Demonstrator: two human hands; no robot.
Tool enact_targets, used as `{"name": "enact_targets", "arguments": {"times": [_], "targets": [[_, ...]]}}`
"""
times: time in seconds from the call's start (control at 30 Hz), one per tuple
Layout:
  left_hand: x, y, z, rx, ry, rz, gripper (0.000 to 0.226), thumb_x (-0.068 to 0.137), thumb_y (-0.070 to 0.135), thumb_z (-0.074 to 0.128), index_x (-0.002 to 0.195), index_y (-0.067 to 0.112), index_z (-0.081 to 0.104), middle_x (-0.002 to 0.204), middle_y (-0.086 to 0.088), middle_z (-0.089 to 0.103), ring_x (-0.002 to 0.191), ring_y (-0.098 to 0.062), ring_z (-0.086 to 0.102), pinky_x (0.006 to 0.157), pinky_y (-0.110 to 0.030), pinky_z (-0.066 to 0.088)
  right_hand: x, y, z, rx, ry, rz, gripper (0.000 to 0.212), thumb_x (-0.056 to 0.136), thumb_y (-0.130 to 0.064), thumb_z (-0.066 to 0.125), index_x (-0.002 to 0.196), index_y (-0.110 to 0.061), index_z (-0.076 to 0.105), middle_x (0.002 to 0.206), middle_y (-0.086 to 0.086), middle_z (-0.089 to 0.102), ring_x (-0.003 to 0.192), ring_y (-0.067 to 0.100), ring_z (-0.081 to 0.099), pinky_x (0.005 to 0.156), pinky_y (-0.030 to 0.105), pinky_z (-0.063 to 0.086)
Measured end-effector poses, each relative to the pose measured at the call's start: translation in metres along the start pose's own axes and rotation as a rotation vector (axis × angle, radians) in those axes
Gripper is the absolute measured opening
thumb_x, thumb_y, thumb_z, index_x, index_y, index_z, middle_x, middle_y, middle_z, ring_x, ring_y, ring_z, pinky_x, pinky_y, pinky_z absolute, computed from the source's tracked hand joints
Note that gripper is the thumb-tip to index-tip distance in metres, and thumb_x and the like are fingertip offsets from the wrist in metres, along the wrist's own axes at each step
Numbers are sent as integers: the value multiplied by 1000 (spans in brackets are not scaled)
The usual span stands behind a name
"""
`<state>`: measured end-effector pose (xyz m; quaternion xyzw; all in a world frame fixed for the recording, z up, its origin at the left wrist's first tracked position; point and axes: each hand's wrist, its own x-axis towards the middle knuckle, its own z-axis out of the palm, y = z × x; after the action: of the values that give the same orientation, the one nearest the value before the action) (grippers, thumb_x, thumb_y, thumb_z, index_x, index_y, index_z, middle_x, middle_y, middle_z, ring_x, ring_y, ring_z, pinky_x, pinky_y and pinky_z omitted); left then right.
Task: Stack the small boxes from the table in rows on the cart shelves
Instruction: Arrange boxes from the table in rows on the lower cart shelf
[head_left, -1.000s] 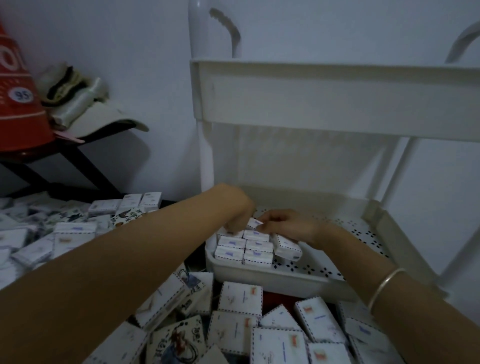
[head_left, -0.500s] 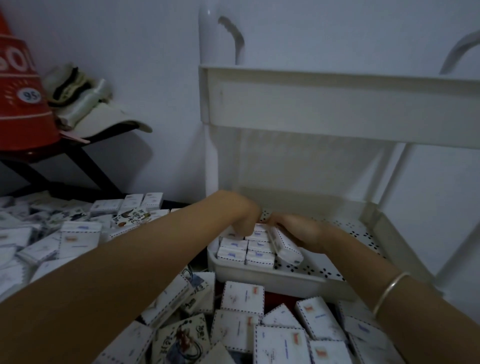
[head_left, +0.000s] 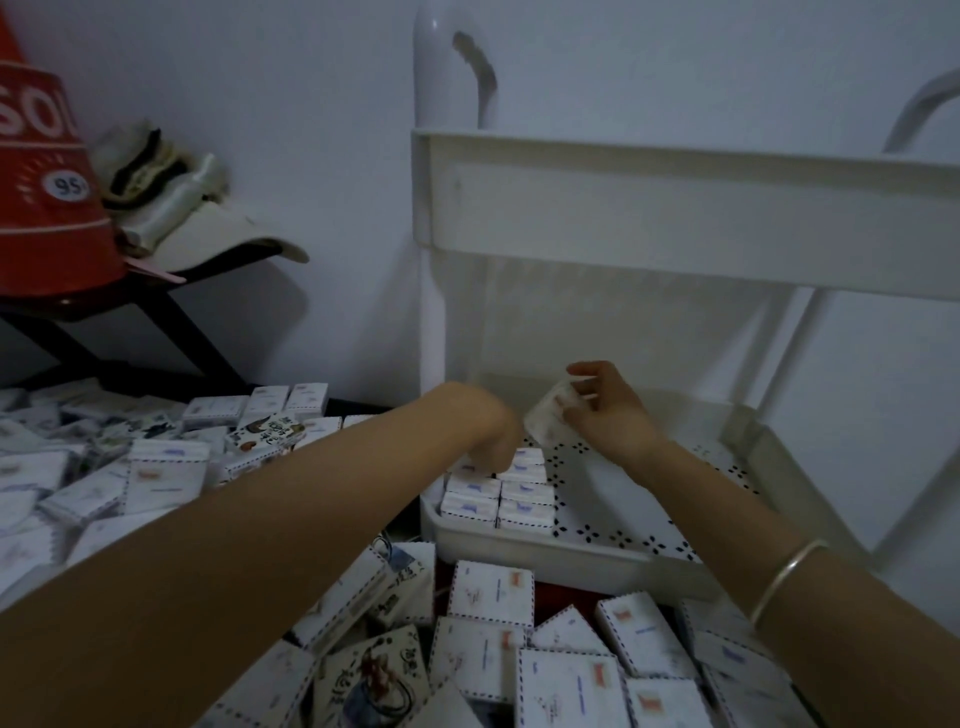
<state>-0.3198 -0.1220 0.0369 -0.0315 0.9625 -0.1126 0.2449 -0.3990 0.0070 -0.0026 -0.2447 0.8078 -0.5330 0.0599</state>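
The head view, the only one, looks down over both forearms onto a white cart (head_left: 675, 218) standing against the wall, its perforated lower shelf (head_left: 649, 525) open in front of the person. In the near left corner of that shelf a short block of stacked boxes (head_left: 496, 493) sits in two neat columns, labels up, their long sides running left to right across the shelf. The left hand (head_left: 493, 431) is bent down onto the far end of this block with its fingers curled; they seem to be pressing or squaring a box, but whether they grip one cannot be told. The right hand (head_left: 610, 410) is raised above the shelf, just right of the left hand, its fingers pinched on a held box (head_left: 548, 415), which is blurred; it hangs tilted, its long axis slanting from lower left to upper right, not yet lined up with the rows. By my judgement the job is at an early stage: only one corner of one shelf is filled, most of the shelf is bare, and the upper tray's contents are hidden. A large heap of loose boxes (head_left: 519, 649) lies jumbled at all angles on the table (head_left: 550, 592) below and to the left, waiting to be moved.
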Motion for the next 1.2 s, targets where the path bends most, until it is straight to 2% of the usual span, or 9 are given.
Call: {"name": "enact_targets", "arguments": {"times": [0.17,0.27,0.43,0.53,0.6,0.77,1.0,1.13,1.2], "targets": [[2,-2,1,15,40,-66,47,89,12,60,133,3,46,121,-10,55,104,-24,56,81,-32,47,-14,-2,10,-27,-344,93,42,89,-5,65,126,-19,51,100,-10,57,87,5,60,62,12,50],[5,-3,-2,53,35,-80,42,88,18,64,126,5,53,112,-9,56,109,-26,58,90,-35,50,-19,-3,13,53,-345,183,22,96,-12,55,117,-19,58,108,-2,61,93,8,59,72,19,52],[7,-5,-1,75,20,-75,34,87,16,62,119,5,58,110,-9,61,95,-22,58,81,-33,49,-25,3,20,1,-325,237,15,99,-17,52,112,-14,61,119,16,63,110,28,61,96,36,52],[5,-4,-1,63,48,-88,36,88,16,63,121,5,56,115,-9,60,93,-22,56,82,-33,49,-27,1,24,-8,-287,268,37,98,-23,54,134,-12,50,99,6,63,87,17,63,75,25,55],[4,-4,0,40,73,-93,40,87,15,64,124,5,53,117,-10,59,98,-23,57,82,-33,48,-27,-1,27,-28,-240,316,35,97,-28,56,126,-9,53,82,1,59,71,11,57,61,20,51],[-3,-1,2,55,100,-63,34,87,14,65,120,5,58,110,-10,61,97,-24,59,89,-35,51,-30,-4,31,-86,-196,305,23,99,-24,52,79,-12,54,69,3,56,60,12,52,58,22,48],[-33,10,-2,-39,425,106,36,86,7,57,122,9,59,117,-10,59,103,-26,59,86,-38,52,-40,-4,28,-126,-241,251,33,102,-26,43,111,1,60,81,7,58,77,21,56,88,42,52],[-60,28,5,-214,516,205,28,83,0,54,109,8,63,108,-8,62,96,-24,60,86,-41,52,-47,-14,27,-233,-256,184,34,98,-2,43,66,-11,51,65,7,47,62,13,46,62,25,40],[-69,40,12,-289,495,232,25,86,1,51,106,9,64,104,-7,66,94,-22,63,85,-41,52,-49,-14,25,-222,-264,170,39,94,12,44,65,-13,52,68,5,50,61,6,48,61,29,39]]}}
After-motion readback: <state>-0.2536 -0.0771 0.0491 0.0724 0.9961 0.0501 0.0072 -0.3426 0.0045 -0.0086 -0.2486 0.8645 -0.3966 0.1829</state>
